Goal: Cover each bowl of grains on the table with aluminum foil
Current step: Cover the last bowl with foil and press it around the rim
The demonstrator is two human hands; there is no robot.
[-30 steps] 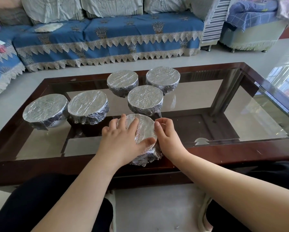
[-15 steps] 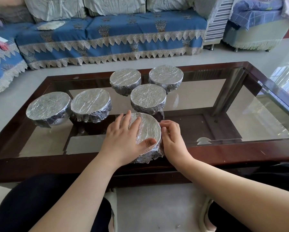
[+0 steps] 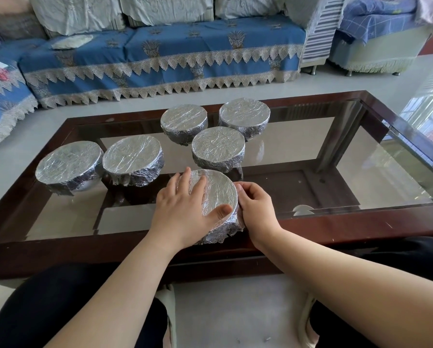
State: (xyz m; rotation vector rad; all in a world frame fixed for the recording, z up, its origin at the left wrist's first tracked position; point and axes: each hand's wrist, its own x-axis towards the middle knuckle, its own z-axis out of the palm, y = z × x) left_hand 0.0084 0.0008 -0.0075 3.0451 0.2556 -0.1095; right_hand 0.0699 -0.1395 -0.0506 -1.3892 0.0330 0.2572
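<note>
While the left hand (image 3: 185, 212) lies flat with straight fingers on the foil top of the nearest bowl (image 3: 218, 197), the right hand (image 3: 256, 209) curls its fingers against that bowl's right rim, pinching the foil there. This bowl stands at the near edge of the glass tabletop (image 3: 336, 172). Five more foil-covered bowls (image 3: 218, 146) stand behind it, toward the blue sofa (image 3: 160, 54).

foil-covered bowls (image 3: 216, 197): nothing you can read, just crinkled silver
tabletop (image 3: 310, 151): no labels or numbers for you either
sofa cover (image 3: 160, 54): only woven patterns, no words
</note>
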